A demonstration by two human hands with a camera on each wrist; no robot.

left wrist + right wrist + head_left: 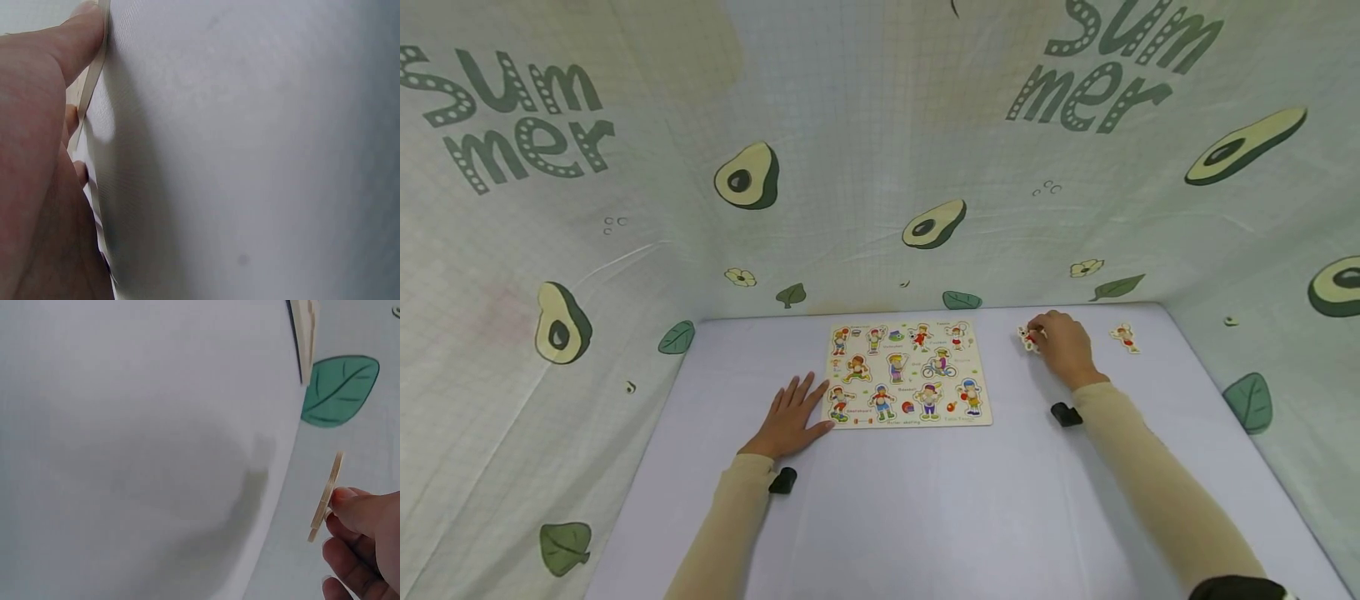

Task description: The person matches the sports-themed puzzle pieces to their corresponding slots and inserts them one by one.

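Note:
A flat wooden puzzle board, printed with cartoon children doing sports, lies on the white table. My left hand rests with spread fingers at the board's left side. Its thumb and fingertips touch the board's edge in the left wrist view. Right of the board, my right hand holds a small wooden puzzle piece above the table. In the right wrist view, thumb and fingers pinch this thin piece, seen edge-on. Further right lies another figure-shaped puzzle piece.
The white table extends in front of the board and to both sides. A cloth printed with avocados and leaves hangs behind the table and along its sides. Black devices sit at both wrists.

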